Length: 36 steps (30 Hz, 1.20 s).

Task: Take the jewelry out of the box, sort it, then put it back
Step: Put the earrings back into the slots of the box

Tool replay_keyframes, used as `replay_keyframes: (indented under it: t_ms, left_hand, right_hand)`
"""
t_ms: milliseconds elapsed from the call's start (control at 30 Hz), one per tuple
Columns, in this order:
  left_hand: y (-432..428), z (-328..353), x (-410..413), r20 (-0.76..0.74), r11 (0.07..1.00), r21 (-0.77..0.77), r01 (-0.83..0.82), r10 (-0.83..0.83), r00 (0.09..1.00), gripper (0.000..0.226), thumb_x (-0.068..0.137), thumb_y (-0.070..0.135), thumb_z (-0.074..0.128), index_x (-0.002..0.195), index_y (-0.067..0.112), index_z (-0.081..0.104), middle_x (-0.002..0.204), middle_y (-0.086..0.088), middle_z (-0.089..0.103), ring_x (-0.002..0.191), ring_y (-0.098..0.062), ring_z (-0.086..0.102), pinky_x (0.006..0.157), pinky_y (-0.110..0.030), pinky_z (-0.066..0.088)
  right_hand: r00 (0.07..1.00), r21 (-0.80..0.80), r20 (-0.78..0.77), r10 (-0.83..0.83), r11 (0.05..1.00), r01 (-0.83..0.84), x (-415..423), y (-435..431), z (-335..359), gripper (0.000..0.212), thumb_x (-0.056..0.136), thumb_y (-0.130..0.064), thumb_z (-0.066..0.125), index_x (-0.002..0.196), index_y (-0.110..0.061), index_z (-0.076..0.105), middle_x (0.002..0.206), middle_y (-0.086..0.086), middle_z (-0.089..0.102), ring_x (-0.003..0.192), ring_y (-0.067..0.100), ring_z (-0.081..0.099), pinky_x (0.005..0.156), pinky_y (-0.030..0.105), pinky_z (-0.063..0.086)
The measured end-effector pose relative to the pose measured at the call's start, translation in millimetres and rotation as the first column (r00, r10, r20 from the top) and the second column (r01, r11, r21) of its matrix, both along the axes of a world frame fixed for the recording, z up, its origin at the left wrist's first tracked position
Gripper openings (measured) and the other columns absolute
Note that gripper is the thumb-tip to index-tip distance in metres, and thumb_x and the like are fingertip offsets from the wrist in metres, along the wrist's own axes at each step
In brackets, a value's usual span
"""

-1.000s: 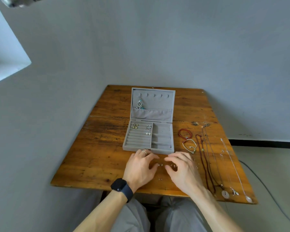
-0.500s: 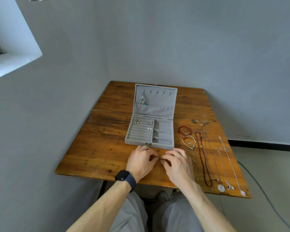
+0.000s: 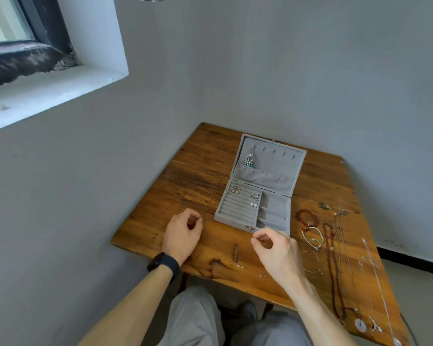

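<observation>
I have the left hand (image 3: 183,233) over the near left of the tabletop (image 3: 160,236), fingers curled, thumb and forefinger clamped on a thin metal piece (image 3: 201,218) that I judge to be an earring part. The right hand (image 3: 278,250) sits just in front of the jewelry box (image 3: 273,204), its fingertips (image 3: 253,240) closed together in a pinch. I take it there is a small piece in there, but it is too small for me to see. The box lies open mid-tabletop with 3 sets of earrings (image 3: 253,204) in the ribbed section and 1 dangling earring (image 3: 249,159) hung in the lid. The red bracelet (image 3: 306,218), the bangle (image 3: 313,237) and the necklaces (image 3: 331,265) lie in rows to the right, well apart from my hands. I read this step as returning small earrings to the ribbed section. To do it well, I would keep both pinches firm and carry each piece low and straight over the front wall. I would press it into a free groove beside its match and let go only once it is seated. 2 loose studs (image 3: 239,264) lie near the tabletop's front edge, between my forearms. I would lift my wrists rather than drag them, or I could sweep those off.
</observation>
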<state>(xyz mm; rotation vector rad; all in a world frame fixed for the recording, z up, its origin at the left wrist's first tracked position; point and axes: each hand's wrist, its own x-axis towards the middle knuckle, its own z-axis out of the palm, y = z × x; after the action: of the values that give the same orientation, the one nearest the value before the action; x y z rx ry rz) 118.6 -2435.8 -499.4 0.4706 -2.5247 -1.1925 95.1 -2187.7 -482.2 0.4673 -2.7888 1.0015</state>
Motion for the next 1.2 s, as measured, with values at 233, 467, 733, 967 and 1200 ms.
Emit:
replay_keyframes:
  t_ms: [233, 467, 733, 967, 1200]
  left_hand:
    - [-2.1, -8.6, -2.9, 0.010, 0.996, 0.047, -0.075, 0.075, 0.997, 0.006, 0.096, 0.033, 0.060, 0.102, 0.035, 0.060, 0.096, 0.010, 0.063, 0.086, -0.006, 0.059, 0.075, -0.032, 0.055]
    - [-2.8, -12.5, -2.8, -0.021, 0.997, 0.028, -0.074, 0.075, 0.997, 0.013, 0.096, 0.033, 0.060, 0.107, 0.037, 0.065, 0.089, 0.016, 0.055, 0.084, -0.009, 0.060, 0.074, -0.032, 0.056]
    - [-3.2, -16.3, -4.1, -0.053, 0.997, -0.010, -0.076, 0.075, 0.996, 0.012, 0.094, 0.032, 0.061, 0.105, 0.036, 0.066, 0.085, 0.013, 0.057, 0.085, -0.010, 0.060, 0.071, -0.036, 0.056]
    - [-3.4, -15.6, -5.0, -0.043, 0.998, -0.023, -0.057, 0.056, 0.997, 0.012, 0.095, 0.031, 0.060, 0.105, 0.034, 0.066, 0.088, 0.011, 0.065, 0.090, -0.008, 0.058, 0.071, -0.038, 0.056]
    - [-2.0, -12.2, -4.3, -0.038, 0.998, -0.030, -0.058, 0.057, 0.998, 0.012, 0.095, 0.030, 0.060, 0.105, 0.032, 0.067, 0.088, 0.012, 0.065, 0.091, -0.008, 0.058, 0.072, -0.034, 0.054]
  right_hand:
    - [0.999, 0.048, 0.003, 0.033, 0.998, -0.033, -61.0, -27.1, 14.8, 0.016, 0.094, -0.024, 0.067, 0.108, -0.028, 0.072, 0.095, -0.014, 0.070, 0.095, 0.011, 0.063, 0.081, 0.028, 0.051]
    - [0.995, 0.175, 0.093, -0.043, 0.984, 0.026, -110.9, -46.6, 19.6, 0.009, 0.091, -0.036, 0.067, 0.097, -0.038, 0.073, 0.096, -0.012, 0.067, 0.108, 0.020, 0.053, 0.077, 0.031, 0.043]
    - [0.986, 0.329, 0.123, -0.114, 0.942, 0.068, -121.7, -55.9, 15.0, 0.012, 0.089, -0.043, 0.068, 0.098, -0.042, 0.075, 0.118, -0.006, 0.067, 0.115, 0.027, 0.046, 0.090, 0.037, 0.041]
    - [0.979, 0.293, 0.080, -0.186, 0.943, 0.156, -119.3, -61.3, 13.7, 0.009, 0.086, -0.042, 0.072, 0.095, -0.041, 0.075, 0.113, -0.002, 0.067, 0.112, 0.028, 0.045, 0.079, 0.034, 0.036]
    - [0.990, 0.329, -0.054, -0.130, 0.934, 0.141, -114.8, -61.1, 6.2, 0.011, 0.086, -0.040, 0.074, 0.095, -0.035, 0.076, 0.115, -0.004, 0.065, 0.116, 0.026, 0.045, 0.088, 0.041, 0.039]
